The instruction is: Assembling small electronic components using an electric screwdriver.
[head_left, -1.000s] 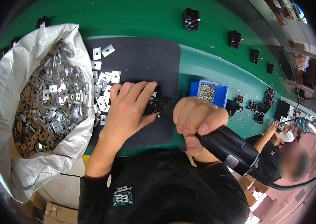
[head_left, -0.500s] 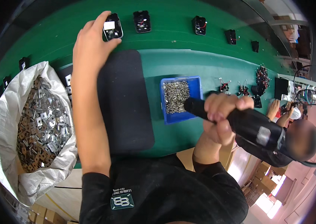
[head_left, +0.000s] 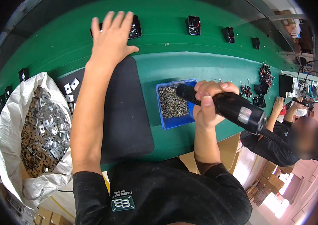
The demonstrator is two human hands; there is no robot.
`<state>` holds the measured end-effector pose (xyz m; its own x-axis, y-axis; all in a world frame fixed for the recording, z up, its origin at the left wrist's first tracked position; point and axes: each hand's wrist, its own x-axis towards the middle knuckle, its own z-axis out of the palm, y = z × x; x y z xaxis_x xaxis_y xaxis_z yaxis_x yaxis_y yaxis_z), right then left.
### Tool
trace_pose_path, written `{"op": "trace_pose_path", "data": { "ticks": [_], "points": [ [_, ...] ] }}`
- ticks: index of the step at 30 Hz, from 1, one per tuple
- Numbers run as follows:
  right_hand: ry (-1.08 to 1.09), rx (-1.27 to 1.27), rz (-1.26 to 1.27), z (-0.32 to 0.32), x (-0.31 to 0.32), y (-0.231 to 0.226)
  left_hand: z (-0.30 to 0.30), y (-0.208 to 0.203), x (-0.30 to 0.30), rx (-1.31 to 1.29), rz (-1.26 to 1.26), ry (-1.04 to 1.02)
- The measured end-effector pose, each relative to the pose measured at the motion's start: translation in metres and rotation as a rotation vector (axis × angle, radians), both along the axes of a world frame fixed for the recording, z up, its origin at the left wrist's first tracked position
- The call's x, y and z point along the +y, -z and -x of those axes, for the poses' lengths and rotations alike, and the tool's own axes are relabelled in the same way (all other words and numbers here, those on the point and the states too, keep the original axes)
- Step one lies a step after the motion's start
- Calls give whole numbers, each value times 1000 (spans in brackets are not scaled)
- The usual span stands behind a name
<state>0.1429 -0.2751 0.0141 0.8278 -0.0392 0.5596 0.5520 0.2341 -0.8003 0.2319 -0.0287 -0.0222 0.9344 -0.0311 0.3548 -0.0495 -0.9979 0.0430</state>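
My left hand [head_left: 111, 43] reaches to the far side of the bench with its fingers spread. It is over a black open housing [head_left: 135, 28] with small parts inside; whether it touches it I cannot tell. Another dark housing [head_left: 92, 33] is mostly hidden behind my fingers. My right hand [head_left: 209, 103] is wrapped round a black electric screwdriver [head_left: 238, 108], which lies tilted, its cable trailing to the right. The screwdriver's front end is over a blue tray [head_left: 177, 123] of small metal screws [head_left: 172, 103].
A white woven sack [head_left: 9, 135] of metal plates [head_left: 46, 131] stands at left, beside a dark mat [head_left: 125, 112] and a few loose plates [head_left: 69, 90]. More housings [head_left: 194, 25] line the green far strip. Wired parts [head_left: 265, 78] lie right, near a co-worker [head_left: 275, 138].
My left hand has let go of the labelled housing and moved right toward the adjacent one, fingers spreading. The screwdriver has shifted left, further over the tray. The view has shifted slightly.
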Motion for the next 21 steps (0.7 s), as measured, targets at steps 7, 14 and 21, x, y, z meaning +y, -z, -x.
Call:
{"op": "trace_pose_path", "data": {
  "ticks": [7,14,21],
  "points": [
    [-106,0,-232,24,-22,-38,6,-3,0,-40,130,120],
    [-70,39,-202,30,-19,-40,-10,5,-31,-20,136,-38],
    [-109,29,-239,39,-28,-38,29,-8,-22,-37,505,279]
  ]
}}
